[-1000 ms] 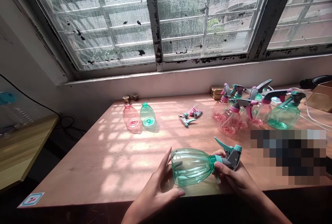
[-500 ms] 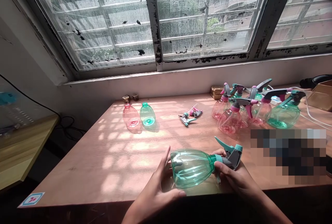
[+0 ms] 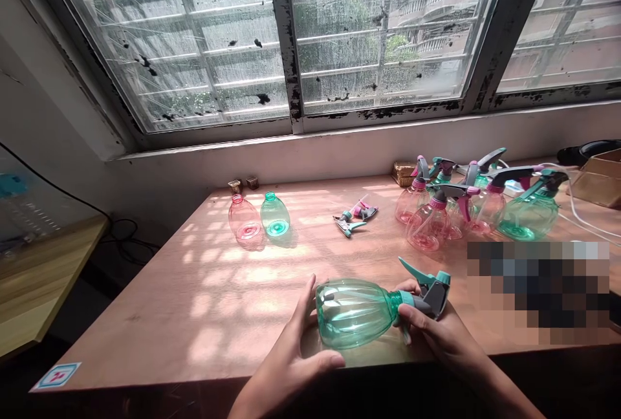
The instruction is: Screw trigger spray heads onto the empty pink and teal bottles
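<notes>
A green clear spray bottle [image 3: 356, 315] lies on its side in the air above the table's front edge, its base to the left. Its grey and teal trigger head [image 3: 434, 293] points right, on the bottle's neck. My right hand [image 3: 439, 335] is closed round the collar, thumb on the near side and fingers behind. My left hand [image 3: 298, 348] is spread in a C at the base, index finger stretched up and thumb apart below it. Whether its hidden fingers press on the bottle I cannot tell.
On the wooden table [image 3: 160, 322] stand a headless pink bottle [image 3: 244, 218] and a headless green bottle [image 3: 275, 215]. Loose trigger heads [image 3: 354, 215] lie mid-table. Several assembled spray bottles [image 3: 429, 225] crowd the back right, near a cardboard box [image 3: 601, 176]. A blurred patch covers the right side.
The bottle and both hands keep nearly the same pose. The whole view has shifted very slightly; the bottle sits a touch further left in it.
</notes>
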Demonstrator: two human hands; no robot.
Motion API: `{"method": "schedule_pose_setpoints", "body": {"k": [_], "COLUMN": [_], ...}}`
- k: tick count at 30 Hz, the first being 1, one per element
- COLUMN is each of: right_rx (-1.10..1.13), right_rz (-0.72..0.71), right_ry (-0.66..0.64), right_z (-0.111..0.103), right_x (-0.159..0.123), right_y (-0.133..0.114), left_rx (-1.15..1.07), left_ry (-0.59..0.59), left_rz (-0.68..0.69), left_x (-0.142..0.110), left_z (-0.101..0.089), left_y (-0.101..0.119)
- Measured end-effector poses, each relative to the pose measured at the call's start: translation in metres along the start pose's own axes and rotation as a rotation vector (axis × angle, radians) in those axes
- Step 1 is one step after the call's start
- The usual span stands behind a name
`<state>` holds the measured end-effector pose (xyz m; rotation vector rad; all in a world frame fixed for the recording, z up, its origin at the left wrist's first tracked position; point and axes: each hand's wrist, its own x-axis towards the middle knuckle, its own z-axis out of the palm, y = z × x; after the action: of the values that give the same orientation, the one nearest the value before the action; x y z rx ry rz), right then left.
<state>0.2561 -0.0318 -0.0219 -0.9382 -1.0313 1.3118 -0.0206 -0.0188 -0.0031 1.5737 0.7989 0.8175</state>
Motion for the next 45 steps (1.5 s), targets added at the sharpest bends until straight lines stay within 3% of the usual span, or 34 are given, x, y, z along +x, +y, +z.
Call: {"method": "schedule_pose_setpoints", "body": {"k": [5, 13, 20, 25, 31, 40, 45], "right_rx": [-0.007, -0.015, -0.014, -0.018, -0.027, -0.05, -0.058], "right_rz": [0.006, -0.003, -0.004, 0.008, -0.013, -0.017, 0.0], "right_ry": [-0.002, -0.003, -0.006, -0.008, 0.001, 0.001, 0.024], "right_z": [-0.002, -0.001, -0.002, -0.004, -0.003, -0.003, -0.004], "right_x": [0.001, -0.001, 0.0, 0.0, -0.002, -0.001, -0.002], "right_y": [0.002, -0.001, 0.0, 0.001, 0.002, 0.001, 0.004], "left_rx": [0.071, -0.117, -0.012, -0.082, -0.071, -0.14, -0.11], "left_ry": [0.017, -0.024, -0.017, -0.062, -0.001, -0.052, 0.004], "left_rz": [-0.003, 0.025, -0.002, 0.033, -0.04, -0.003, -0.055], "left_x": [0.001, 0.0, 0.0, 0.001, -0.002, 0.001, 0.0], "left_z": [0.0, 0.0, -0.002, 0.002, -0.001, 0.007, 0.002], "left_y": [0.004, -0.001, 0.002, 0.007, 0.002, 0.009, 0.006]}}
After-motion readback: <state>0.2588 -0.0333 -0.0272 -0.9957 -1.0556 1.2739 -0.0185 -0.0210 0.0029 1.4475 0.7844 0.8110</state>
